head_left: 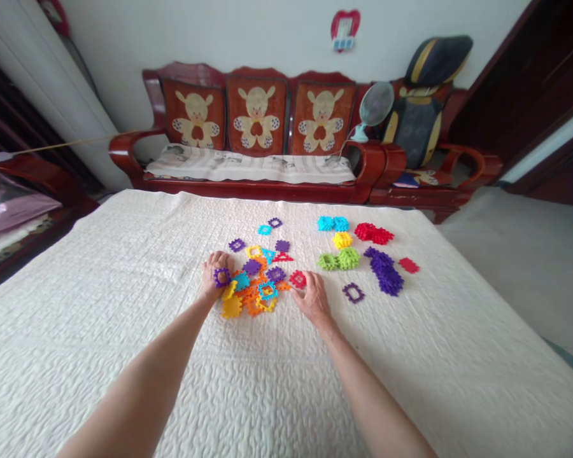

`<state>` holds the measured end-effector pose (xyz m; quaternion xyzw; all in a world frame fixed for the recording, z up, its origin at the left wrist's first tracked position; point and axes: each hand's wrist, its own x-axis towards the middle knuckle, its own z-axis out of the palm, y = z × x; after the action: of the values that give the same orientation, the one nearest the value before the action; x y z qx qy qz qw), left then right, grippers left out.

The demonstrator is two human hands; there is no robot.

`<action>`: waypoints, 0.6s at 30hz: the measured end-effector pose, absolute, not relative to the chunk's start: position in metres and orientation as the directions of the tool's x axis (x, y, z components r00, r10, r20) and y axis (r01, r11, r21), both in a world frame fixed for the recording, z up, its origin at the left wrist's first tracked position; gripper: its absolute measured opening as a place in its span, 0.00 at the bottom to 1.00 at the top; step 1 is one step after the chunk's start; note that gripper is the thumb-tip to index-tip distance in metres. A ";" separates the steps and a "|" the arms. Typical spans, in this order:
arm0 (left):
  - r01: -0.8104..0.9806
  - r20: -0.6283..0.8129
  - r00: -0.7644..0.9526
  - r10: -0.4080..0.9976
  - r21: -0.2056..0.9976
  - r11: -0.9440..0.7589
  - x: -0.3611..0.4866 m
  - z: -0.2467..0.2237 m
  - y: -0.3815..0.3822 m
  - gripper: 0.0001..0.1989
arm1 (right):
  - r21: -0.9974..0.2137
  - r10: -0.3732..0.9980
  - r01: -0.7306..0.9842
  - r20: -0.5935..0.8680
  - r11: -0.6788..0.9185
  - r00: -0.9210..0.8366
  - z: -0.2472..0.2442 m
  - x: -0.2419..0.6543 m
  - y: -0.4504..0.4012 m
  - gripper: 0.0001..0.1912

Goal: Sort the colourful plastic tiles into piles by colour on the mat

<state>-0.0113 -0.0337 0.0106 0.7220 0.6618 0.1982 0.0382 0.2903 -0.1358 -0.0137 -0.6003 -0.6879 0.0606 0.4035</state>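
Note:
On the left of a mixed pile of plastic linking tiles, my left hand (214, 264) has its fingers curled around a purple square frame tile (222, 277). At the pile's right side, my right hand (315, 299) pinches a red frame tile (297, 278) between thumb and fingers. Between the hands lie orange tiles (253, 305), a yellow square tile (232, 308), a blue frame tile (267, 291) and purple tiles (251, 267). A red triangle frame (282, 257) and a light-blue triangle (268, 255) lie at the pile's far edge.
Sorted by colour, to the right are blue (333, 223), yellow (342, 240), green (348, 258), red (373, 233) and purple stacks (386, 272). A loose purple frame (353, 292) and red tile (409, 265) lie nearby. Beyond the quilted cover (124, 254) stands a wooden sofa (248, 189).

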 end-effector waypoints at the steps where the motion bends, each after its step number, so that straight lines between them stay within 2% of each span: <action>1: 0.946 0.226 0.047 0.973 0.304 -0.116 -0.010 0.011 -0.034 0.18 | -0.566 0.875 0.778 0.482 0.273 0.044 -0.014 0.291 -0.135 0.26; 4: 0.961 0.171 0.046 0.984 0.261 -0.090 -0.008 0.014 -0.032 0.18 | -0.566 0.870 0.775 0.491 0.282 0.041 -0.017 0.292 -0.134 0.25; 9: 0.983 -0.023 0.024 0.999 0.185 -0.019 0.002 0.020 -0.016 0.14 | -0.581 0.872 0.766 0.486 0.275 0.056 -0.017 0.292 -0.134 0.23; 12: 0.987 -0.119 0.008 0.993 0.162 0.011 0.007 0.026 -0.003 0.19 | -0.590 0.873 0.761 0.483 0.268 0.067 -0.016 0.292 -0.134 0.22; 18: 0.978 -0.164 -0.027 0.986 0.198 0.060 -0.001 0.045 0.010 0.17 | -0.593 0.875 0.761 0.479 0.264 0.069 -0.016 0.292 -0.134 0.21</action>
<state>-0.0009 0.0103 0.0445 0.6854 0.7166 0.0149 0.1286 0.2922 -0.1335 -0.0162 -0.6025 -0.6787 0.0688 0.4142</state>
